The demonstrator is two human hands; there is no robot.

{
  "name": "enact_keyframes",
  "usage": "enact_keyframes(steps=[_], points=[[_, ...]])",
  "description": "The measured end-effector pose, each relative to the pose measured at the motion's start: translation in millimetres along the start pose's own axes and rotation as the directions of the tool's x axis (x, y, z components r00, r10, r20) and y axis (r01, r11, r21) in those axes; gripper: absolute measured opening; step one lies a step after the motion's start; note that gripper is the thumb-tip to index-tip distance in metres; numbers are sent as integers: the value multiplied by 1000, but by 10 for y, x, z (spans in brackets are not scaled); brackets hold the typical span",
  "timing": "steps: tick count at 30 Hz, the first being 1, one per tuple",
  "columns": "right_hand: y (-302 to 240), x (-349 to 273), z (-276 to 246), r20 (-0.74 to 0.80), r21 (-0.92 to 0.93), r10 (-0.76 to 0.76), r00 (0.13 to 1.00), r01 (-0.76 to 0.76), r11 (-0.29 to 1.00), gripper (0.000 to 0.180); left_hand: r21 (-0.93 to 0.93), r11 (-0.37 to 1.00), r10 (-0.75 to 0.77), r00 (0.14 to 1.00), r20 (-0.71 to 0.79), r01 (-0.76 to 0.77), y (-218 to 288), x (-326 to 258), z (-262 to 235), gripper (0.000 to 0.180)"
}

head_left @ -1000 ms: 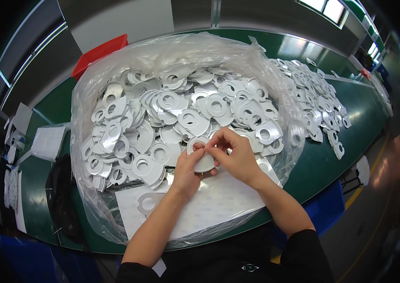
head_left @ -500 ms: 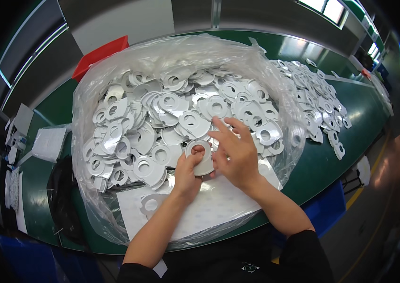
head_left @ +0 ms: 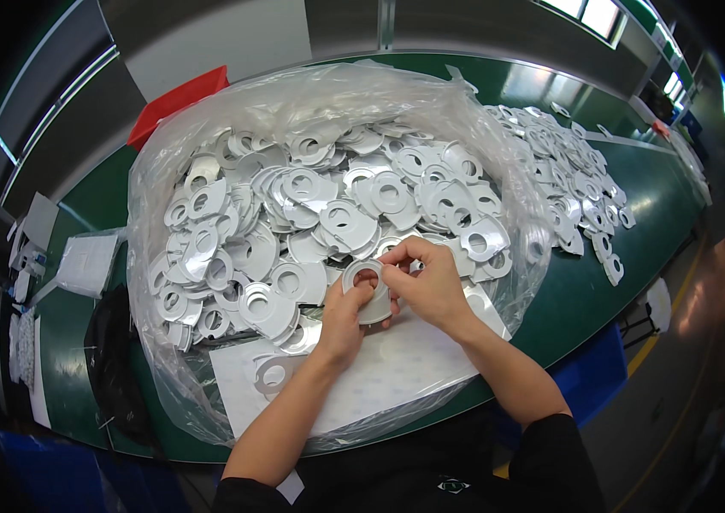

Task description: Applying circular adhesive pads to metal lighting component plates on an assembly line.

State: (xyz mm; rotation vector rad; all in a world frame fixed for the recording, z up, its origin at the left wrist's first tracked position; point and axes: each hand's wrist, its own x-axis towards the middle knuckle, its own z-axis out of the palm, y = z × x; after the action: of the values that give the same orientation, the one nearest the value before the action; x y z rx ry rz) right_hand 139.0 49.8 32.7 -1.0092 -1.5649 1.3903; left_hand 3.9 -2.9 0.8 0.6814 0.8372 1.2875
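Observation:
My left hand (head_left: 345,325) is closed on a flat whitish ring-shaped plate (head_left: 374,311), its thumb reaching over the plate's round hole. At the upper right rim of the same plate, my right hand (head_left: 427,286) pinches with thumb and forefinger; whether a thin film is between those fingertips is too small to tell. Under and beyond both hands lies a heap of similar silvery-white plates (head_left: 345,224) with round holes, inside a large clear plastic bag (head_left: 153,184). A white sheet (head_left: 380,376) is below my forearms, with a single plate (head_left: 272,374) on its left part.
A second pile of plates (head_left: 580,175) spreads over the green table (head_left: 636,265) on the right. Behind the bag at the left stands a red bin (head_left: 179,104). A black bag (head_left: 114,368) and a wrapped white pack (head_left: 89,261) lie left. A blue bin (head_left: 589,376) sits below the right edge.
My right hand's spread fingers have come together and down onto the plate's upper right rim. My left hand, still holding the plate, has shifted slightly right and down.

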Motion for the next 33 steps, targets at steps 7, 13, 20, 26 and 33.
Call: enact_keyframes(steps=[7,13,20,26,33], points=[[6,8,-7,-14,-10,-4,1000,4,1000,12,72,997,-1,997,80,-4,-57,-11,-49,49],[-103,-56,50,-79,-154,108,991,-120,981,29,103,991,-100,990,98,90,-28,-10,-36,87],[-103,-81,32,-45,-730,-247,968,137,670,45,82,985,-155,986,66,149,21,-11,-25,87],[-75,-31,-189,124,-535,-157,980,199,821,32,22,988,-155,986,62,154,78,10,1,85],[-104,-47,-168,103,-537,-92,990,133,833,18,-7,974,-224,972,65,225,98,28,-54,83]])
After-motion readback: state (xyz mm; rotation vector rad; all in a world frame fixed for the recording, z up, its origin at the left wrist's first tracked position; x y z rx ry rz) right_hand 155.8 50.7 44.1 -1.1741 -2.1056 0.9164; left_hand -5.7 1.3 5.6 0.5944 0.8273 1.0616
